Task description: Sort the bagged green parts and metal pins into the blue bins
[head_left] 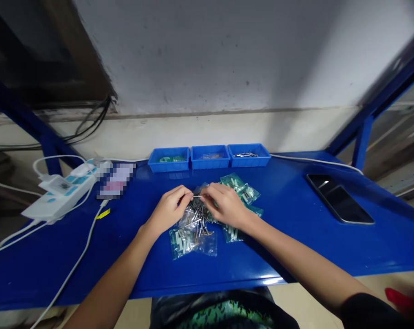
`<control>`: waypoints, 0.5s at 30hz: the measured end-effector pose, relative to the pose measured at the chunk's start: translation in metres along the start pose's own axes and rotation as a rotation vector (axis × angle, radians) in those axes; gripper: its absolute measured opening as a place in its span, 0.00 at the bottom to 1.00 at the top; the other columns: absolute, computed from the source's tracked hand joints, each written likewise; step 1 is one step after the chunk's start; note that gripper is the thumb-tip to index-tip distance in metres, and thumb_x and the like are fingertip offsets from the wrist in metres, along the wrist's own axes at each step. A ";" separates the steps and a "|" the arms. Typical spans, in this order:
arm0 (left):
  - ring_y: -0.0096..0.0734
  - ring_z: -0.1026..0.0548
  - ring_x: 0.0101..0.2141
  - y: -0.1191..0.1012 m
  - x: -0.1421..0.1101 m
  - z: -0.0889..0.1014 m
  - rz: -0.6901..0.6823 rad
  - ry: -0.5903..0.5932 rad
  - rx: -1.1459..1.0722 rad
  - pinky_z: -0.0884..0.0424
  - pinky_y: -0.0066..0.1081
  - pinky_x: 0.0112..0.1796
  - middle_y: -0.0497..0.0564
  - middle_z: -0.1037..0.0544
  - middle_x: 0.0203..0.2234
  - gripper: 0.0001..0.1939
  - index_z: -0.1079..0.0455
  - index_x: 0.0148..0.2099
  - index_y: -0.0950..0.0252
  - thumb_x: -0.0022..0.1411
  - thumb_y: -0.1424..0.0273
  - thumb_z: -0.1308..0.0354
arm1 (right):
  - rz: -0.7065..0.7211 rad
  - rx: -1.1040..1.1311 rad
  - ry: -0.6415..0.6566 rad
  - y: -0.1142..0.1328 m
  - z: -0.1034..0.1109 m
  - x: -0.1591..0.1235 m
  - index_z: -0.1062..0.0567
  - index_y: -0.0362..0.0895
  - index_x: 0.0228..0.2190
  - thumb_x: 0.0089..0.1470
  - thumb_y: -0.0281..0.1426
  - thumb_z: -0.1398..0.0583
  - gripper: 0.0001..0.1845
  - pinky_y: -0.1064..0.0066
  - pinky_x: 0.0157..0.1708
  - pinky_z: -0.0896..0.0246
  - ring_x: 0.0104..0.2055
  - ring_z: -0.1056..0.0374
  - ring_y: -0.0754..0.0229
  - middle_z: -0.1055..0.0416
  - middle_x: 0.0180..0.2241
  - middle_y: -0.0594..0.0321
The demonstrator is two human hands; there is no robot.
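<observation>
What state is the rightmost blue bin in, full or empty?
The bin is neither empty nor full: silvery metal pieces lie inside, with inner wall showing above them. Their depth I cannot tell.

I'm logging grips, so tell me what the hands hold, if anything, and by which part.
A thin metal rod, pinched by the left hand toward one end and the right hand toward the other; its tips are unclear.

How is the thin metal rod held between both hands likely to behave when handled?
The thin metal rod is probably stiff, spanning straight between the left hand and right hand. Its shine suggests it could be slippery. Being slender, it's likely light.
</observation>
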State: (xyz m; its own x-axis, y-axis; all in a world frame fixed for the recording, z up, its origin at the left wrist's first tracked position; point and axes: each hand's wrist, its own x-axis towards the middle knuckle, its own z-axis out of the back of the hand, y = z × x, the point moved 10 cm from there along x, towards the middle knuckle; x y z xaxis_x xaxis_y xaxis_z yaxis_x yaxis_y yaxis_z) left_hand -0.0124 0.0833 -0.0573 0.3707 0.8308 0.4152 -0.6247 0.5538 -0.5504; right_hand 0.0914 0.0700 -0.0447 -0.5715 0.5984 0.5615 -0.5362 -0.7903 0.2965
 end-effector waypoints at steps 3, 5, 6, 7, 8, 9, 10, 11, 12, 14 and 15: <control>0.24 0.30 0.28 0.004 -0.001 0.000 0.041 -0.009 -0.031 0.35 0.25 0.30 0.46 0.28 0.28 0.05 0.34 0.39 0.63 0.65 0.69 0.50 | -0.056 -0.021 -0.033 -0.006 0.003 0.001 0.31 0.41 0.34 0.62 0.31 0.52 0.12 0.69 0.30 0.47 0.29 0.37 0.60 0.31 0.28 0.58; 0.24 0.31 0.26 0.004 -0.001 0.001 0.045 -0.019 -0.033 0.35 0.24 0.28 0.45 0.28 0.27 0.05 0.34 0.42 0.62 0.64 0.69 0.48 | -0.095 -0.033 -0.051 -0.010 0.005 0.001 0.31 0.40 0.33 0.63 0.32 0.53 0.13 0.69 0.30 0.47 0.28 0.37 0.60 0.31 0.27 0.59; 0.23 0.31 0.26 0.003 -0.002 0.002 0.035 -0.020 -0.021 0.35 0.24 0.29 0.45 0.28 0.27 0.05 0.34 0.40 0.62 0.64 0.69 0.48 | -0.100 -0.030 -0.052 -0.011 0.006 0.001 0.31 0.41 0.32 0.63 0.32 0.53 0.14 0.69 0.30 0.47 0.28 0.37 0.60 0.31 0.26 0.59; 0.23 0.31 0.26 0.002 -0.002 0.002 0.023 -0.020 -0.006 0.35 0.24 0.29 0.45 0.28 0.27 0.04 0.33 0.38 0.62 0.64 0.69 0.49 | -0.098 -0.019 -0.046 -0.011 0.005 0.001 0.31 0.41 0.32 0.63 0.32 0.53 0.14 0.69 0.30 0.47 0.28 0.37 0.61 0.31 0.26 0.59; 0.23 0.31 0.27 0.001 -0.003 0.003 0.014 -0.020 0.005 0.35 0.24 0.30 0.45 0.28 0.27 0.05 0.33 0.37 0.63 0.64 0.70 0.49 | -0.090 -0.003 -0.035 -0.010 0.004 0.001 0.31 0.41 0.33 0.63 0.33 0.53 0.14 0.69 0.31 0.46 0.29 0.37 0.61 0.31 0.27 0.59; 0.24 0.31 0.27 0.001 -0.003 0.004 0.014 -0.022 0.010 0.35 0.24 0.31 0.45 0.28 0.27 0.07 0.33 0.36 0.63 0.65 0.70 0.50 | -0.079 0.011 -0.022 -0.008 0.002 0.001 0.31 0.41 0.33 0.63 0.33 0.52 0.13 0.69 0.31 0.46 0.30 0.37 0.61 0.30 0.28 0.59; 0.24 0.30 0.27 0.002 -0.003 0.005 0.020 -0.028 0.010 0.35 0.25 0.31 0.45 0.28 0.26 0.07 0.32 0.35 0.63 0.65 0.70 0.50 | -0.067 0.016 -0.006 -0.006 0.000 0.001 0.31 0.41 0.34 0.63 0.33 0.52 0.13 0.69 0.31 0.45 0.31 0.37 0.61 0.30 0.29 0.59; 0.24 0.30 0.27 0.002 -0.003 0.006 0.029 -0.031 0.008 0.35 0.25 0.31 0.45 0.27 0.26 0.08 0.32 0.35 0.63 0.65 0.69 0.50 | -0.053 0.009 0.008 -0.003 -0.001 0.000 0.31 0.41 0.34 0.62 0.33 0.52 0.13 0.69 0.31 0.45 0.31 0.37 0.61 0.30 0.29 0.59; 0.24 0.29 0.27 0.003 -0.003 0.007 0.040 -0.032 0.005 0.34 0.25 0.32 0.46 0.27 0.26 0.08 0.32 0.35 0.63 0.65 0.69 0.51 | -0.036 -0.010 0.018 0.000 -0.001 0.001 0.31 0.41 0.34 0.62 0.34 0.51 0.13 0.69 0.31 0.46 0.30 0.37 0.61 0.30 0.29 0.59; 0.26 0.28 0.29 0.005 -0.003 0.006 0.060 -0.013 -0.001 0.33 0.25 0.33 0.46 0.25 0.27 0.08 0.31 0.36 0.63 0.65 0.69 0.51 | 0.008 -0.069 0.018 0.005 0.004 0.002 0.30 0.42 0.31 0.62 0.33 0.52 0.13 0.68 0.28 0.47 0.28 0.39 0.61 0.31 0.26 0.60; 0.26 0.27 0.30 0.007 -0.002 0.004 0.071 0.007 0.000 0.33 0.26 0.33 0.46 0.24 0.29 0.08 0.31 0.37 0.62 0.65 0.69 0.50 | 0.029 -0.101 -0.002 0.005 0.010 0.004 0.31 0.43 0.30 0.61 0.33 0.52 0.13 0.68 0.27 0.48 0.26 0.40 0.61 0.32 0.25 0.60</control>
State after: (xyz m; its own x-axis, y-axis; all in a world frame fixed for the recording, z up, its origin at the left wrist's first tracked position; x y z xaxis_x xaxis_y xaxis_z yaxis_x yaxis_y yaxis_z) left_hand -0.0206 0.0849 -0.0591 0.3302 0.8682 0.3703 -0.6499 0.4936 -0.5779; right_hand 0.0929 0.0672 -0.0331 -0.5867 0.5752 0.5700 -0.5792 -0.7900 0.2011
